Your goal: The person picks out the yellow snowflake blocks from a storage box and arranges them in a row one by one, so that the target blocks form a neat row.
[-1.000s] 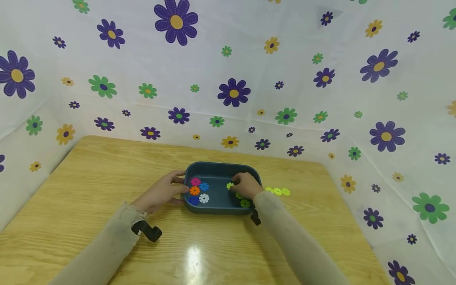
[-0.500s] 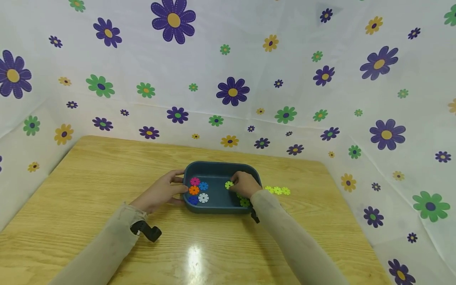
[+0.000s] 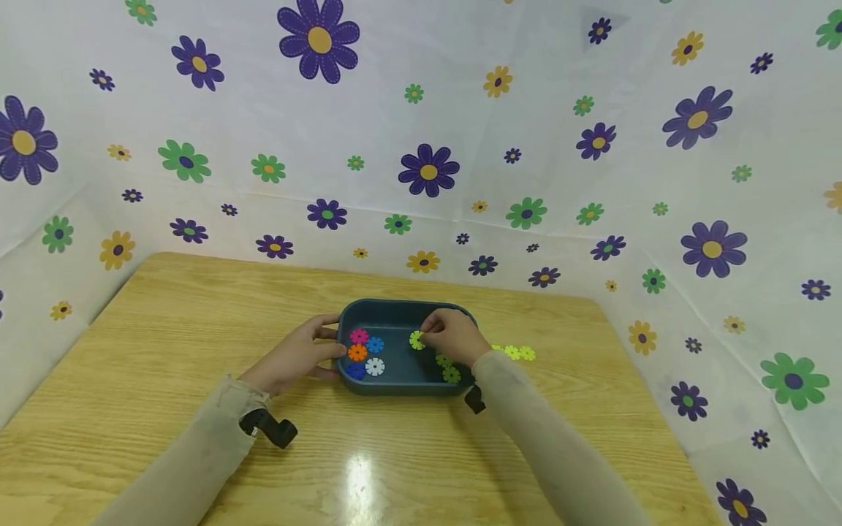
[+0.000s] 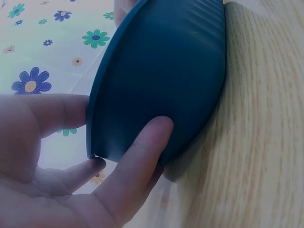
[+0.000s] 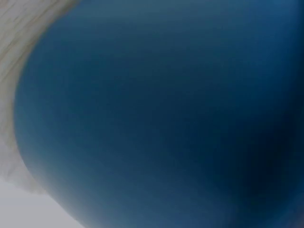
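Note:
A dark blue-grey plastic bin (image 3: 395,389) stands on the wooden table. My left hand (image 3: 305,354) holds its left end; in the left wrist view its fingertips (image 4: 159,126) touch the outer wall and rim. Over the inside of the bin, my right hand (image 3: 454,336) pinches a yellow-green snowflake disc (image 3: 416,340) between thumb and fingers. At the left of the bin lie a pink disc (image 3: 359,337), an orange disc (image 3: 357,352), a light blue disc (image 3: 375,345), a white disc (image 3: 375,367) and a dark blue disc (image 3: 355,372). Green discs (image 3: 451,375) lie below my right hand.
A row of bright yellow discs (image 3: 512,353) lies on the table (image 3: 395,453) to the right of the bin, partly behind my right wrist. A flower-printed white cloth (image 3: 368,131) rises behind and beside the table. The right wrist view is mostly filled by the bin's blurred wall (image 5: 142,114).
My right hand has shifted slightly, bringing the yellow-green disc a little left and into fuller view. The green discs below it show more. My left hand stays on the bin's left end.

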Demonstrator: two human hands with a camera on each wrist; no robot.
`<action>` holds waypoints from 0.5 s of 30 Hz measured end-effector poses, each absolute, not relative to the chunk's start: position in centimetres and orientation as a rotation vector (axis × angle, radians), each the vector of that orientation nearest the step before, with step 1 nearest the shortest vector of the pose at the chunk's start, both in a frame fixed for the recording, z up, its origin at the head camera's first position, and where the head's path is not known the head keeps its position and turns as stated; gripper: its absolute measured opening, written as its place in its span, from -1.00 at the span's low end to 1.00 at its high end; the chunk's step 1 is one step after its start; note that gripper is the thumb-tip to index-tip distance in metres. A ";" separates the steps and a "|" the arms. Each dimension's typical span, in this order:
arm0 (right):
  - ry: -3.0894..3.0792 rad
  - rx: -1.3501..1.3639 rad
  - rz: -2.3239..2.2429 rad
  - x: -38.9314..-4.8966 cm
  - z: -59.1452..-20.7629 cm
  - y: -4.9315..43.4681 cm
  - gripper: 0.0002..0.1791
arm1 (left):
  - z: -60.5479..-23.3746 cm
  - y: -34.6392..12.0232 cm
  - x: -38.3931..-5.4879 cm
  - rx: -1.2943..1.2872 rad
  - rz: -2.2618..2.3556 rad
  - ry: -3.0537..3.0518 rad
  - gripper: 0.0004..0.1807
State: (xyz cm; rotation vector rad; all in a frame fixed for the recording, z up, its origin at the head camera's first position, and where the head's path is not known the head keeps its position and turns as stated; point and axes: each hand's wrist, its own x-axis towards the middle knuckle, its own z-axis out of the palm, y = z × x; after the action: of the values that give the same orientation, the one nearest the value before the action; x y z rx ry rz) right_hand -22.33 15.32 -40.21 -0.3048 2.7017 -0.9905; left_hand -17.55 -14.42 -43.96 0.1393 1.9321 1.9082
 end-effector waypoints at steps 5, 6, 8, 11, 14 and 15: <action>2.598 -0.271 -1.172 -22.1 -38.5 17.3 -0.87 | -43.9 -14.3 -17.6 0.142 1.919 1.926 -0.21; 2.581 -0.261 -1.196 -22.1 -38.3 17.9 -0.86 | -43.9 -14.3 -17.6 0.141 1.921 1.926 -0.21; 2.560 -0.236 -1.220 -22.2 -37.8 19.1 -0.84 | -44.0 -14.3 -17.6 0.139 1.920 1.929 -0.22; 2.531 -0.177 -1.251 -22.4 -37.3 21.3 -0.80 | -44.1 -14.3 -17.7 0.132 1.915 1.934 -0.22; 2.519 -0.104 -1.273 -22.8 -37.4 24.2 -0.74 | -44.2 -14.4 -17.7 0.113 1.911 1.939 -0.23; 2.518 -0.084 -1.277 -22.9 -37.4 25.2 -0.72 | -44.3 -14.4 -17.7 0.116 1.908 1.941 -0.22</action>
State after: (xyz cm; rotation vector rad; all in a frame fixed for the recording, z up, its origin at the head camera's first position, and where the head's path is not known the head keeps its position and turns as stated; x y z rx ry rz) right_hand -22.93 25.22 -37.40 -0.0838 2.5183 -1.2768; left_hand -17.67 -14.41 -44.27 0.1158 1.9414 1.9076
